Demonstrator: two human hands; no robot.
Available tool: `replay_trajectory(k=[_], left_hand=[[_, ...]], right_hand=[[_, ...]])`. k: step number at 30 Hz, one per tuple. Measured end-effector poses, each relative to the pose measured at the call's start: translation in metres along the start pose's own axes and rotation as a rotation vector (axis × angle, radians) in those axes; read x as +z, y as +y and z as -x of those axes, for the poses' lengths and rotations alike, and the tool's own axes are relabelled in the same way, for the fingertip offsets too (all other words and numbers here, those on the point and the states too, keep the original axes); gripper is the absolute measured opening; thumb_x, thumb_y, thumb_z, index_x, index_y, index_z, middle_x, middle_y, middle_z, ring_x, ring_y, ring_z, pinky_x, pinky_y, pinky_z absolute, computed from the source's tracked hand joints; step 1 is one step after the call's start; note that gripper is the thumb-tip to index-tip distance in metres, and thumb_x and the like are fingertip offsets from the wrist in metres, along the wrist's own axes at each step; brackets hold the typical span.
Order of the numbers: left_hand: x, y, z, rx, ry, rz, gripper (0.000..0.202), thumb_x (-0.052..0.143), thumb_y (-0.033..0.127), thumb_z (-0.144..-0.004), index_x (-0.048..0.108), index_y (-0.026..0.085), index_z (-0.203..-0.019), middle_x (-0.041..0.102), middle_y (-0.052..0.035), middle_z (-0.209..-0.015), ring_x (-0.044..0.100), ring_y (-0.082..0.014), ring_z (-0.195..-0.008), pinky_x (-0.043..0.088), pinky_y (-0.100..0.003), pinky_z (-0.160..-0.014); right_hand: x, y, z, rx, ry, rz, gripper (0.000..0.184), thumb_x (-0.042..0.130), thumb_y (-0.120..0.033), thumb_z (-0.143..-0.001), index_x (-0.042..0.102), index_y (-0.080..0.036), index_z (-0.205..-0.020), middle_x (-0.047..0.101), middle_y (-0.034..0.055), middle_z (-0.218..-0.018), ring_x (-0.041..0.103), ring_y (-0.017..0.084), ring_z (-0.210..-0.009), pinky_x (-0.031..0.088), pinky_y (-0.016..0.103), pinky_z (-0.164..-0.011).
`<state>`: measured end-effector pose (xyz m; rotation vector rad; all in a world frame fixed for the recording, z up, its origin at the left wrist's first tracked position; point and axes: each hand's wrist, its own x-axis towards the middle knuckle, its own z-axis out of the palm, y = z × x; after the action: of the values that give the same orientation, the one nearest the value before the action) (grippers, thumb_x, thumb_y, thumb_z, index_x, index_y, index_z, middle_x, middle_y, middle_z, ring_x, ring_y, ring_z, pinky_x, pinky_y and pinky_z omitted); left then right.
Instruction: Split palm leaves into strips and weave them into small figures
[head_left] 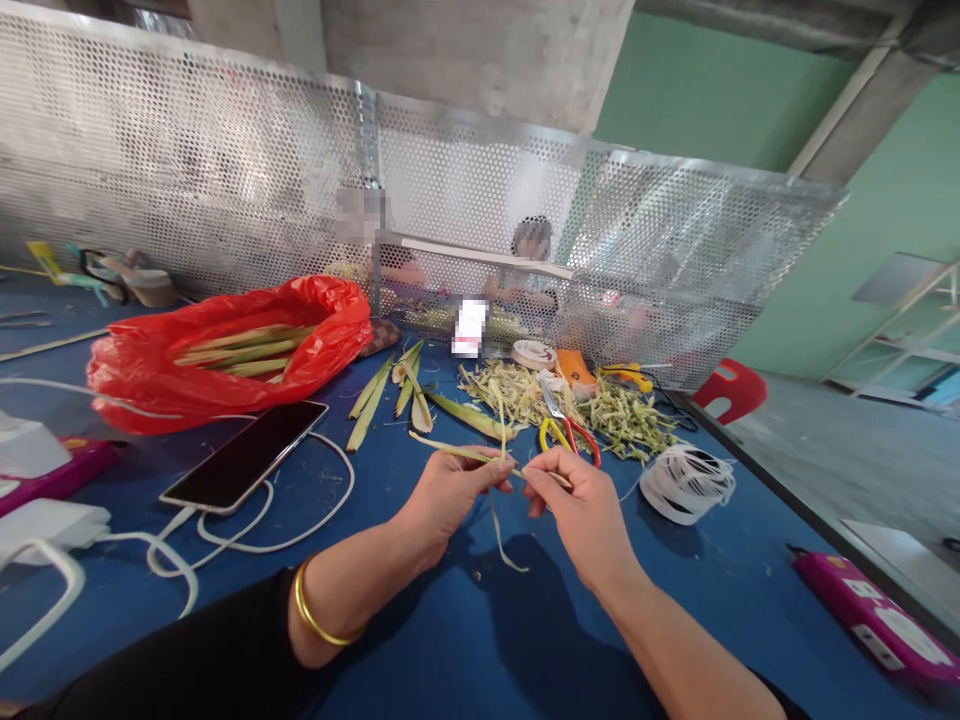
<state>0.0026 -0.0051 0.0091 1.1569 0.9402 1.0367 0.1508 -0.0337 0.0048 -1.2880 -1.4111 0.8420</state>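
Note:
My left hand [448, 495] and my right hand [579, 508] meet above the blue table [465, 640], both pinched on a thin pale green plant strip [450, 450] that runs up and to the left from my fingers. A peeled sliver [504, 545] curls down from the strip between my hands. A gold bangle [315, 615] circles my left wrist. Just beyond my right hand lie scissors with yellow and red handles [566, 432].
A red plastic bag [225, 350] holds green stalks at the left. A phone [246, 455] with a white cable lies beside it. Loose stalks [390, 390], a heap of peelings [600, 410] and a coil of white string [686, 482] lie ahead. Two people sit behind the perforated metal screen [465, 190].

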Motion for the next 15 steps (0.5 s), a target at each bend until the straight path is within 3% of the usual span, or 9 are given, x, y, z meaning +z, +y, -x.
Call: replay_trajectory(k=[4, 9, 12, 15], left_hand=[[-0.003, 0.001, -0.001, 0.006, -0.029, -0.014, 0.019, 0.072, 0.033, -0.068, 0.070, 0.014, -0.067, 0.063, -0.0017, -0.065, 0.057, -0.0129, -0.069, 0.041, -0.024, -0.072], [-0.005, 0.000, 0.001, -0.165, -0.276, -0.018, 0.025, 0.072, 0.033, -0.065, 0.070, 0.013, -0.080, 0.056, 0.0010, -0.057, 0.048, -0.0091, -0.050, 0.040, -0.023, -0.053], [-0.003, -0.001, 0.003, -0.216, -0.374, -0.041, 0.031, 0.070, 0.038, -0.067, 0.069, 0.012, -0.084, 0.055, 0.0015, -0.061, 0.038, -0.0052, -0.042, 0.031, -0.021, -0.042], [-0.002, -0.002, 0.004, -0.223, -0.334, -0.079, 0.037, 0.065, 0.046, -0.072, 0.068, 0.012, -0.087, 0.052, 0.0023, -0.061, 0.031, -0.0027, -0.040, 0.020, -0.019, -0.040]], right_hand=[[-0.007, -0.003, -0.003, -0.022, -0.039, 0.041, 0.023, 0.057, -0.039, -0.081, 0.062, -0.018, -0.072, 0.060, 0.0004, -0.063, 0.055, 0.015, -0.059, 0.042, 0.026, -0.058], [-0.014, -0.006, -0.009, 0.051, 0.011, -0.036, 0.029, 0.061, -0.045, -0.077, 0.069, -0.018, -0.078, 0.064, 0.0027, -0.078, 0.054, 0.016, -0.072, 0.041, 0.027, -0.067], [-0.012, -0.004, -0.011, 0.130, -0.071, -0.129, 0.027, 0.063, -0.042, -0.075, 0.068, -0.016, -0.072, 0.060, 0.0004, -0.065, 0.051, 0.015, -0.065, 0.040, 0.027, -0.064], [-0.008, -0.001, -0.011, 0.149, -0.064, -0.184, 0.025, 0.065, -0.040, -0.072, 0.065, -0.015, -0.067, 0.054, -0.0019, -0.055, 0.049, 0.013, -0.058, 0.039, 0.027, -0.060]])
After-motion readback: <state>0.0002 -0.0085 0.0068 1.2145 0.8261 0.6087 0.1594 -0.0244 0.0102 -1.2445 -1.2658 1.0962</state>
